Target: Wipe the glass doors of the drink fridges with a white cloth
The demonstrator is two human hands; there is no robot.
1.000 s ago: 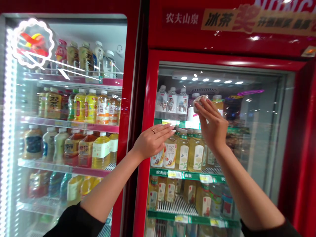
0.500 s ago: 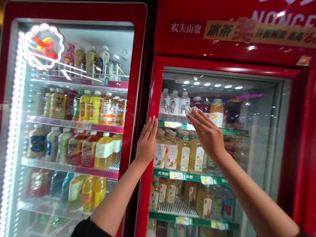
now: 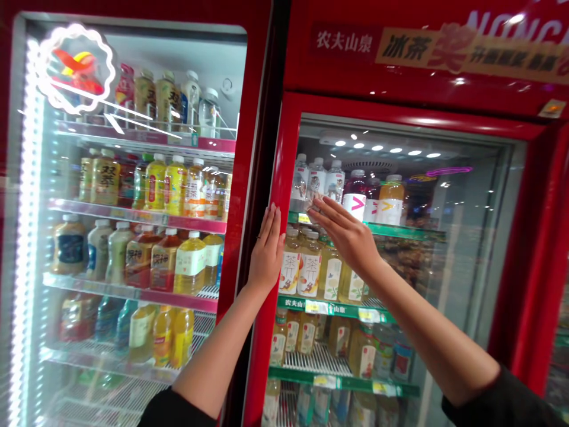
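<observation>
Evidently the cloth [image 3: 313, 203], a small wad, sits pressed to the glass door [image 3: 448, 249] under the right hand [image 3: 344, 234], whose fingers lie flat and together over it, near the door's upper left. Left hand [image 3: 267, 249] rests open-palmed on the red frame [image 3: 281, 178], bracing. Good wiping would probably need even pressure, overlapping strokes and a steady brace. Bottles [image 3: 306, 267] stand behind.

Left hand [image 3: 268, 249] flat on red door frame [image 3: 284, 154], right hand [image 3: 344, 234] on glass [image 3: 444, 249]
</observation>
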